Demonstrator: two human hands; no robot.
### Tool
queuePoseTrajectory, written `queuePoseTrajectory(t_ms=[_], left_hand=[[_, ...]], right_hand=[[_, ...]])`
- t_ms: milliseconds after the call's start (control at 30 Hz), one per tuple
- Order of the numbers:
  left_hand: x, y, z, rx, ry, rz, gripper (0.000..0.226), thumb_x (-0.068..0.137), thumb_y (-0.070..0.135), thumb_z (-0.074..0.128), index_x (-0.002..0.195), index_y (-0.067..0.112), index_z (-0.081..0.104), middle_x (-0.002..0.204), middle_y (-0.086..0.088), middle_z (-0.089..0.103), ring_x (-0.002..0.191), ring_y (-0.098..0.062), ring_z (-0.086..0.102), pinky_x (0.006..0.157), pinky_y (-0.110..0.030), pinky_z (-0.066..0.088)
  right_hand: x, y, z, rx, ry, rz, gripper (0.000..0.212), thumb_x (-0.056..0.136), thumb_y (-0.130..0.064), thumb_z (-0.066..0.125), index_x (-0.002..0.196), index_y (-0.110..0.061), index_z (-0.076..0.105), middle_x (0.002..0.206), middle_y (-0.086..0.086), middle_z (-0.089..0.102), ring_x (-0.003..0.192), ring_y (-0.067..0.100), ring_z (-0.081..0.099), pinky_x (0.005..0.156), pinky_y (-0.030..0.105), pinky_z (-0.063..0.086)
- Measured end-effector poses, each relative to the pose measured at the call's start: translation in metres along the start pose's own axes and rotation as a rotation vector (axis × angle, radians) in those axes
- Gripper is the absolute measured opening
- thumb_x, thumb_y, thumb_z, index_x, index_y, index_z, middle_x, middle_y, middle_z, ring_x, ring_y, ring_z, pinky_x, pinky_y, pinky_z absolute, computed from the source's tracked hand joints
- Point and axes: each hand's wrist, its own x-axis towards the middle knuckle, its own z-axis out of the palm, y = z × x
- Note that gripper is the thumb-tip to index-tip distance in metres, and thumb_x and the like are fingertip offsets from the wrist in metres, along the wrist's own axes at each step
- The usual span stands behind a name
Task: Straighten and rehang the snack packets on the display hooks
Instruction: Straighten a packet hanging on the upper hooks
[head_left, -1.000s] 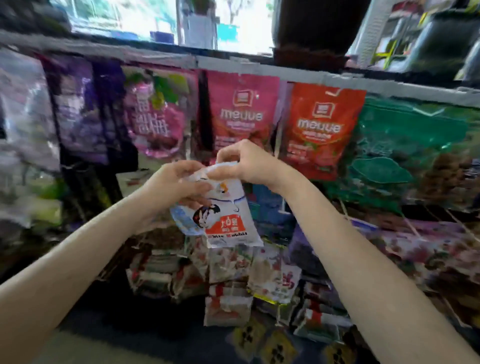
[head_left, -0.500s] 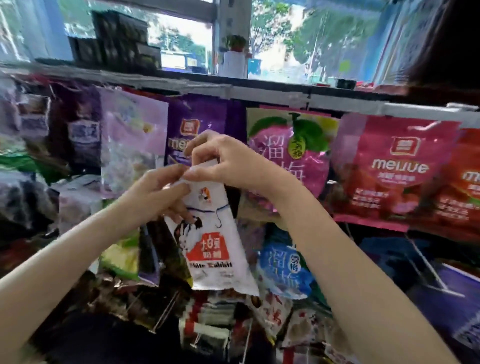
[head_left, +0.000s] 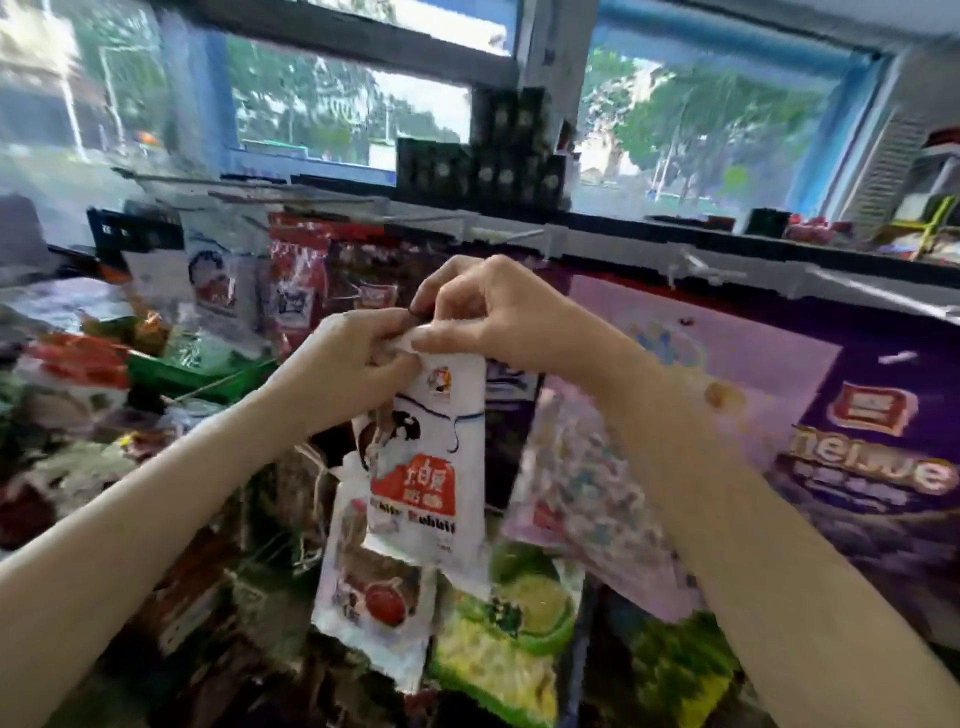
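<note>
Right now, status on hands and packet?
Left hand and right hand both pinch white packet at its top. Packet hangs upright, not hooked. Other packets crowd behind.

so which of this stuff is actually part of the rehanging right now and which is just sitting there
In the job:
- white rabbit packet, top edge pinched
- left hand
- right hand

Just there:
- big purple packet
- green lime packet
- dark boxes on the ledge
- window

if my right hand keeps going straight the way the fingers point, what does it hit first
The right hand points leftward at the left hand, which pinches the same white packet top. It would likely meet those left fingers first; they look already touching, though blur hides any gap.
</note>
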Motion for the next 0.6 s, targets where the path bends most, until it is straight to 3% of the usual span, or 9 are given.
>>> queuePoseTrajectory(t_ms=[100, 200, 267, 333, 433, 533, 600], left_hand=[[0.006, -0.056, -0.038, -0.115, -0.139, 0.027, 0.031, 0.061, 0.046, 0.047, 0.076, 0.02, 0.056, 0.055, 0.023, 0.055, 0.048, 0.004, 0.049, 0.048, -0.012, 0.04], [0.013, -0.109, -0.089, -0.33, -0.345, -0.141, 0.016, 0.078, 0.023, 0.068, 0.082, 0.011, 0.057, 0.064, 0.004, 0.063, 0.053, -0.01, 0.062, 0.051, -0.026, 0.053], [0.021, -0.14, -0.123, -0.445, -0.376, -0.265, 0.013, 0.078, 0.016, 0.065, 0.085, 0.007, 0.06, 0.064, -0.006, 0.065, 0.054, -0.02, 0.066, 0.052, -0.027, 0.056], [0.033, -0.17, -0.153, -0.503, -0.265, -0.31, 0.011, 0.075, 0.014, 0.065, 0.08, 0.005, 0.061, 0.057, -0.005, 0.064, 0.048, -0.015, 0.063, 0.048, -0.019, 0.052], [0.051, -0.206, -0.179, -0.537, -0.091, -0.293, 0.008, 0.082, 0.004, 0.064, 0.075, 0.006, 0.059, 0.056, -0.003, 0.061, 0.041, -0.008, 0.059, 0.046, -0.016, 0.05], [0.066, -0.232, -0.193, -0.487, 0.131, -0.189, 0.017, 0.083, 0.005, 0.064, 0.071, 0.015, 0.057, 0.069, -0.006, 0.057, 0.041, -0.005, 0.06, 0.048, -0.013, 0.05], [0.071, -0.252, -0.2, -0.401, 0.251, -0.082, 0.021, 0.084, 0.011, 0.065, 0.072, 0.025, 0.055, 0.07, -0.002, 0.06, 0.048, -0.002, 0.062, 0.05, -0.011, 0.048]], right_hand=[[0.042, -0.009, 0.038, 0.025, 0.008, 0.08, 0.022, 0.08, -0.019, 0.071, 0.061, -0.011, 0.063, 0.099, -0.004, 0.06, 0.071, -0.012, 0.054, 0.069, 0.007, 0.043], [0.094, -0.025, 0.074, -0.09, 0.071, 0.18, 0.024, 0.082, -0.023, 0.07, 0.069, -0.003, 0.065, 0.09, 0.001, 0.068, 0.079, 0.004, 0.062, 0.078, 0.022, 0.051], [0.129, -0.035, 0.093, -0.205, 0.109, 0.229, 0.025, 0.083, -0.025, 0.069, 0.073, -0.003, 0.066, 0.072, -0.001, 0.063, 0.07, 0.008, 0.058, 0.068, 0.015, 0.047], [0.163, -0.042, 0.109, -0.259, 0.188, 0.235, 0.023, 0.083, -0.026, 0.068, 0.072, -0.006, 0.064, 0.063, -0.007, 0.053, 0.061, 0.003, 0.049, 0.059, 0.01, 0.037], [0.212, -0.047, 0.134, -0.246, 0.391, 0.247, 0.022, 0.083, -0.027, 0.069, 0.071, -0.008, 0.066, 0.07, 0.002, 0.064, 0.069, 0.011, 0.056, 0.063, 0.019, 0.04], [0.25, -0.052, 0.154, -0.122, 0.592, 0.259, 0.022, 0.083, -0.022, 0.069, 0.066, -0.009, 0.063, 0.06, -0.005, 0.058, 0.055, -0.001, 0.05, 0.056, 0.012, 0.037], [0.271, -0.053, 0.17, -0.057, 0.667, 0.22, 0.033, 0.085, -0.018, 0.067, 0.056, -0.02, 0.05, 0.053, -0.014, 0.049, 0.049, -0.005, 0.048, 0.052, 0.009, 0.035]])
